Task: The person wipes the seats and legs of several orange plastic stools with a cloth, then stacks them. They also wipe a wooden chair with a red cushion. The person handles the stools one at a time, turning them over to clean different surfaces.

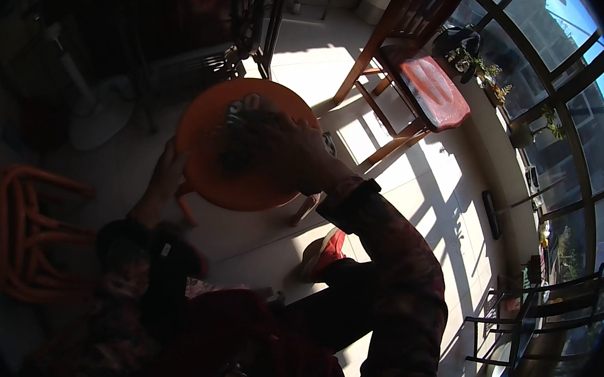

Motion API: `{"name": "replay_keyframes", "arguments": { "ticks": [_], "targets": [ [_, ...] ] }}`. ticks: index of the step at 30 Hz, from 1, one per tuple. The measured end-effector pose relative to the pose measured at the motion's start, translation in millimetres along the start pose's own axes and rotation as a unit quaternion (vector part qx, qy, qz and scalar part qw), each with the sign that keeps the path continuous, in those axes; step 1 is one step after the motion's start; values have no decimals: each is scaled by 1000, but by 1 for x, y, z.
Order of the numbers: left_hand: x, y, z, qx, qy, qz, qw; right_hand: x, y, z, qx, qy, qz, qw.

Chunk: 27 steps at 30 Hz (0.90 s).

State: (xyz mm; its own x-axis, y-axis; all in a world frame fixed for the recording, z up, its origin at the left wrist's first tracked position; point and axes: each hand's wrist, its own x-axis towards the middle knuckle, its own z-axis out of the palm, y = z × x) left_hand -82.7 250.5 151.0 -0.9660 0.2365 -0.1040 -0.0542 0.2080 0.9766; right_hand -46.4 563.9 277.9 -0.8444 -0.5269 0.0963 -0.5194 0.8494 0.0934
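A round orange stool (199, 169) stands before me, in shade. My left hand (170, 166) rests against its left edge, fingers at the rim. My right hand (305, 153) reaches over the right half of the seat and bends down onto a dark, crumpled thing, perhaps a cloth (241, 132), whose kind I cannot tell. Shadow and blur hide the fingers, so whether they grip it is unclear. A pale, ring-like mark or item (247, 103) shows near the far side of the seat.
A wooden chair (433, 92) with a red seat stands at the upper right. An orange chair (15, 235) is at the left, beyond it a white stand base (101, 112). Potted plants (485, 75) line the window ledge. A black metal rack (520, 322) stands at the lower right.
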Motion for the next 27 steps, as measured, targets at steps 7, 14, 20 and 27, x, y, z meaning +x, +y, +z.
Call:
{"name": "replay_keyframes", "arguments": {
  "ticks": [7, 14, 20, 27],
  "targets": [
    [-1, 3, 7, -82, 2, -10, 997, -26, 54, -27, 125, 161, 269, 941],
    [18, -34, 7, 280, 116, 217, 928, -101, -56, 83, 129, 332, 327, 875],
    [25, -13, 8, 235, 47, 63, 969, -186, -32, 170, 435, 229, 599, 632],
    [25, 51, 8, 216, -6, 51, 975, -153, -12, 97, 251, 435, 363, 785]
  ]
}}
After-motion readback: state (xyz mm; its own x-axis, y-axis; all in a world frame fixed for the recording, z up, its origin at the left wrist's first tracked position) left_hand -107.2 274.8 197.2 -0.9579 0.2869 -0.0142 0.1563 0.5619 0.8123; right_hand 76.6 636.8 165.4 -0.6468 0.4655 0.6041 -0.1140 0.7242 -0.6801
